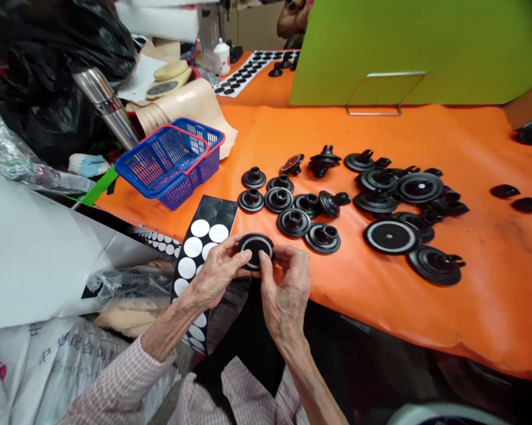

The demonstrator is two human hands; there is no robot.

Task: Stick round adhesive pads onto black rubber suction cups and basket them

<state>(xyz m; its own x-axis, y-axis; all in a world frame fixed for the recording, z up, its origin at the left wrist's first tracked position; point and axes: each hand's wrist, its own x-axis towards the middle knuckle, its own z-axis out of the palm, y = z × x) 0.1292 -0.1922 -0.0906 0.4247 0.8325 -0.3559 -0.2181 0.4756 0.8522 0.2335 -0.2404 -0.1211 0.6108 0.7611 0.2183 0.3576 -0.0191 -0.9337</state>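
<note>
Between both hands, at the table's front edge, is a round black disc-shaped part point(256, 243) with a pale ring on its face. My left hand point(219, 268) grips its left side, thumb on the face. My right hand point(286, 283) holds the right side, its thumb pressed on the face too. Left of the hands hangs a black sticker sheet point(190, 251) with white round spots, over the table edge. Just beyond the hands stand several black disc parts with hollow stems point(294, 222). To the right lies a pile of similar parts, one disc point(390, 236) showing a pale ring.
A blue basket point(173, 159) with a red handle stands at the left, near a steel flask point(107, 109). A green panel point(403, 53) rises at the back. Another sheet of black round stickers point(243, 74) lies behind. A person's arm point(292, 20) shows beyond.
</note>
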